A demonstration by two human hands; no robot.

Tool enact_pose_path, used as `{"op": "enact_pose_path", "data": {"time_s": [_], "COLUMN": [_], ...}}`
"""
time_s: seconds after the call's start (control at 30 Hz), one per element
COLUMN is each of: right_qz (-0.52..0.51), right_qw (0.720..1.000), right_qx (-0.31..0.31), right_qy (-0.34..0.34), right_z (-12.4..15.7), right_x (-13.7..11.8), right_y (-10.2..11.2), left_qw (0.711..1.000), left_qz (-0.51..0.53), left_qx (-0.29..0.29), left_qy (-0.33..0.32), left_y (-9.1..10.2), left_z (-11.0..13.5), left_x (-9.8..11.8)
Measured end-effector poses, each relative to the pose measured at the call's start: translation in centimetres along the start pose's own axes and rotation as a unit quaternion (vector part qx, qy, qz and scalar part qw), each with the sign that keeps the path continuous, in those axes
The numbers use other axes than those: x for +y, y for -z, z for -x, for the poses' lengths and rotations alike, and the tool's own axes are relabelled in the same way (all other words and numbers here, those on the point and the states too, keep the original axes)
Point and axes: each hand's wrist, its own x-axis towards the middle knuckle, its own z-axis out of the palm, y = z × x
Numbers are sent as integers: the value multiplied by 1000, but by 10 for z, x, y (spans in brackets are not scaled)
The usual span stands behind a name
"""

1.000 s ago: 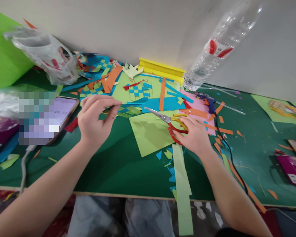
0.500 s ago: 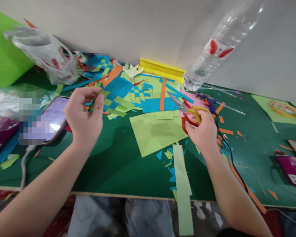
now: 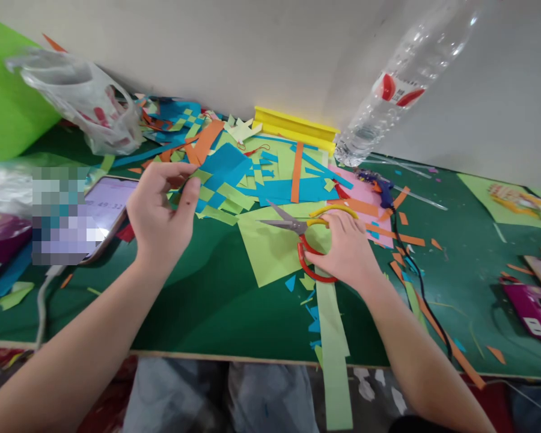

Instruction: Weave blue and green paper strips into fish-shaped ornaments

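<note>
In my right hand is a pair of scissors with one yellow and one red handle loop. Their blades are spread and point left, over a light green paper sheet. My left hand pinches a blue and green woven paper piece by its left edge. Loose green strip ends stick out from the weave's right side. Behind it lies a plain blue paper part; whether the two are joined I cannot tell.
A phone on a cable lies left, near a plastic bag with a cup. A clear bottle and a yellow folded strip stand at the wall. A glue gun trails a black cord. Green strips overhang the table edge.
My right hand has brought the scissors left and nearer to me, and their blades have spread apart. My left hand has shifted slightly right with the woven paper.
</note>
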Motion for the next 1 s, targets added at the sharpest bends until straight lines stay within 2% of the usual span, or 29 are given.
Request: {"op": "enact_pose_path", "data": {"time_s": [0.1, 0.2, 0.4, 0.6, 0.7, 0.8, 0.87, 0.93, 1.0], "right_qz": [1, 0, 20, 70, 86, 85, 84, 86, 87], "right_qw": [1000, 1000, 993, 975, 968, 970, 972, 973, 975], "right_qx": [9, 22, 26, 27, 32, 48, 53, 58, 61], "right_qy": [19, 6, -112, -208, -234, -224, -214, -205, -195], "right_z": [1, 3, 4, -4, -6, -5, -4, -3, -2], "right_x": [-1, 1, 10, 25, 30, 33, 34, 35, 36], "right_y": [-5, -7, -2, 5, 5, 2, -1, -3, -5], "left_qw": [1000, 999, 999, 998, 995, 987, 972, 944, 896], "left_qz": [-5, -18, -35, -57, -53, -15, 13, 39, 54], "left_qx": [-28, -44, -36, 11, 6, -53, -128, -242, -383], "left_qy": [-6, -9, -1, -30, -79, -154, -198, -221, -219], "left_y": [0, 0, -1, -1, -1, -3, -3, -4, -4], "left_z": [2, 3, 3, 1, 2, 4, 5, 5, 6], "left_x": [1, 3, 4, -1, 0, 3, 6, 7, 8]}}
